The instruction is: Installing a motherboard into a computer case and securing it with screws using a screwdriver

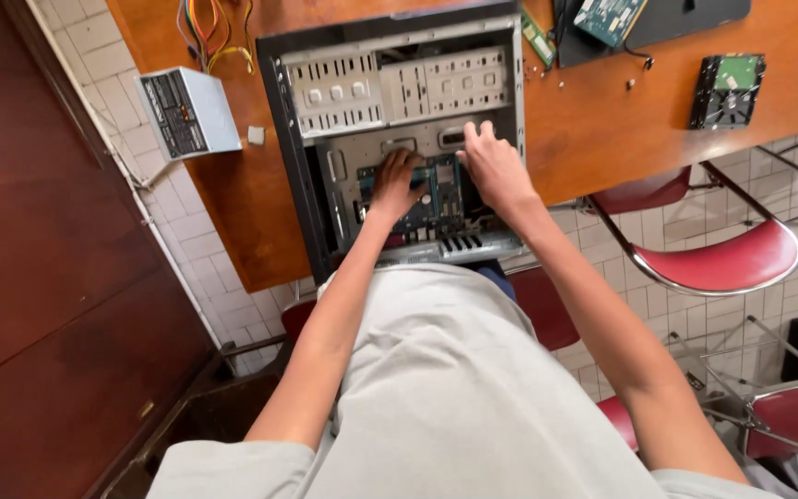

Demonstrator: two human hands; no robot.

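An open black and grey computer case (284, 139) lies on its side on a wooden table (602, 120). Inside it sits a blue-green motherboard (441, 189). My left hand (397, 180) rests on the left part of the board, fingers curled down onto it. My right hand (493, 166) presses on the board's right side, fingers spread toward the case's metal drive bays (390, 88). Whether either hand grips the board I cannot tell.
A grey power supply (188, 113) with coloured cables lies left of the case. A hard drive (727, 90) and a green circuit board (608, 17) sit at the right of the table. Red chairs (722, 263) stand on the tiled floor at the right. A dark wooden door (39, 277) is on the left.
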